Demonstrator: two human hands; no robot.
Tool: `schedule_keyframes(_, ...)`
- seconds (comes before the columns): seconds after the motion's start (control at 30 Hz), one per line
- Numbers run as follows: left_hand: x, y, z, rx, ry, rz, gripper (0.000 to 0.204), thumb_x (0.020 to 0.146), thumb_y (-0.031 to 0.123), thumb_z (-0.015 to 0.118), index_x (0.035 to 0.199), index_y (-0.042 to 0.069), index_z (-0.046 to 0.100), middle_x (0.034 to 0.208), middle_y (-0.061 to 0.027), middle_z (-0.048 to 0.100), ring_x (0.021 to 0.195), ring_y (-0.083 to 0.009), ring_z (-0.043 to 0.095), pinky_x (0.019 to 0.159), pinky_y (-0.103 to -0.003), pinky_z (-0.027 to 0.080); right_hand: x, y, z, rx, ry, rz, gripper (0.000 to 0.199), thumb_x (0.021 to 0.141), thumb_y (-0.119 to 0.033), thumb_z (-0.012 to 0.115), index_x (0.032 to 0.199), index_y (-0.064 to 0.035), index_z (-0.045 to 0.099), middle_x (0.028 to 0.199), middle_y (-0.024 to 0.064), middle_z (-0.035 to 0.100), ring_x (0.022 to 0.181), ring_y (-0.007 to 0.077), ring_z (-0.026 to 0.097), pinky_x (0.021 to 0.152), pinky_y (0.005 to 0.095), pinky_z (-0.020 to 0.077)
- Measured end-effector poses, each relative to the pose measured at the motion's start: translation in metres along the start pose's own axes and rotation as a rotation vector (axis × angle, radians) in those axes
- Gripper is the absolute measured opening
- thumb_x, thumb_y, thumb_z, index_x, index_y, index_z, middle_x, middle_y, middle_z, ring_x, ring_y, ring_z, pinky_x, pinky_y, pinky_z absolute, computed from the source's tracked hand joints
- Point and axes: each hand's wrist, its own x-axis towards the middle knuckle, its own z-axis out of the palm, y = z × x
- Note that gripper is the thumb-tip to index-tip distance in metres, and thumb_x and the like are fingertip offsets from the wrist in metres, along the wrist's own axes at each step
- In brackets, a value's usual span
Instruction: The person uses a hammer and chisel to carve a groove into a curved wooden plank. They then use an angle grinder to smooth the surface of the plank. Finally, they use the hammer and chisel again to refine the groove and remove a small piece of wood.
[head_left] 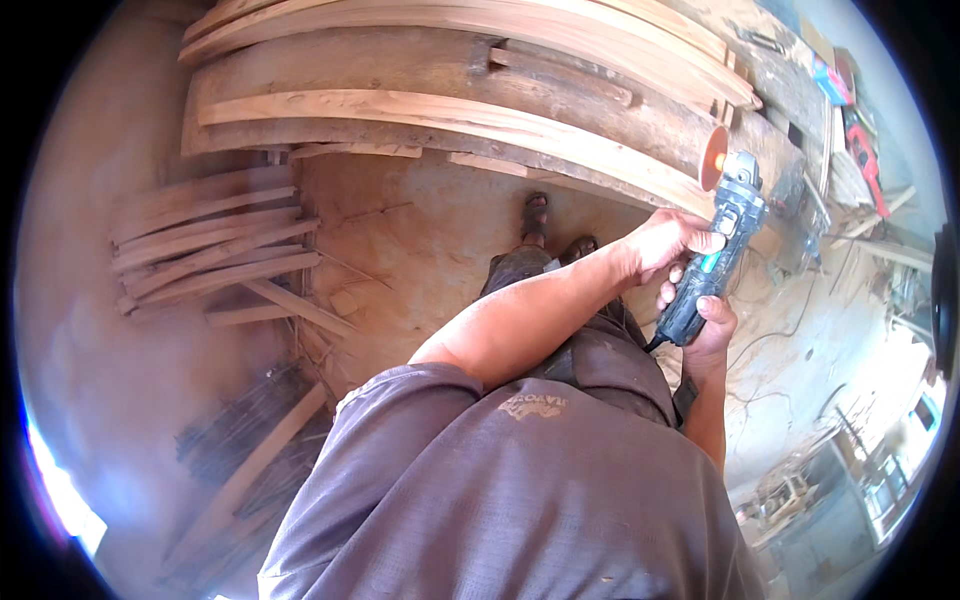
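Note:
Both my hands hold an angle grinder [735, 215] with a dark body and an orange disc [713, 158] at its far end. My left hand [672, 243] reaches across from the left and wraps the upper body, its thumb near the switch. Lower down, my right hand [712, 326] grips the rear of the body, where a dark cord leaves it. Just left of the disc runs a long pale wooden strip [450, 112] lying along the workbench [390, 62]. Whether the disc touches the strip or the disc spins, I cannot tell.
More long strips [600, 25] lie at the bench's far side. A red tool [865, 165] and a blue and red box [832, 84] sit at the far right. Stacked wood pieces [215, 240] stand on the left, over a dusty floor [420, 215]. Cords trail across the floor at right.

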Motion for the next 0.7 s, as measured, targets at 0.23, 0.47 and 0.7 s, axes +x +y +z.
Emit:
schedule_keyframes(0.23, -0.009, 0.018, -0.061, 1.322, 0.532, 0.292, 0.071, 0.08, 0.031, 0.081, 0.143, 0.005, 0.061, 0.137, -0.0229, 0.064, 0.134, -0.0411, 0.055, 0.118, -0.047, 0.041, 0.031, -0.043, 0.004, -0.076, -0.047, -0.144, 0.077, 0.079, -0.021, 0.075, 0.147, -0.0001, 0.044, 0.115, 0.0179, 0.058, 0.097, 0.03, 0.062, 0.088, 0.0429, 0.0534)
schedule_keyframes(0.47, 0.039, 0.001, -0.128, 2.008, 0.658, 0.386, 0.074, 0.084, 0.023, 0.075, 0.153, 0.013, 0.048, 0.15, -0.0195, 0.052, 0.144, -0.0393, 0.042, 0.124, -0.058, 0.024, -0.006, -0.077, -0.028, -0.112, 0.039, -0.228, 0.078, 0.083, -0.024, 0.074, 0.15, 0.0, 0.042, 0.122, 0.0166, 0.054, 0.102, 0.0267, 0.056, 0.089, 0.0407, 0.0476)
schedule_keyframes(0.7, 0.087, 0.027, -0.145, 2.213, 0.281, 0.102, 0.077, 0.082, 0.014, 0.077, 0.153, 0.015, 0.048, 0.138, -0.0175, 0.059, 0.126, -0.0362, 0.056, 0.102, -0.055, 0.046, -0.051, -0.099, -0.108, -0.04, 0.304, -0.22, 0.075, 0.08, -0.02, 0.075, 0.145, 0.0017, 0.044, 0.121, 0.0176, 0.057, 0.101, 0.0283, 0.058, 0.09, 0.0418, 0.0504)
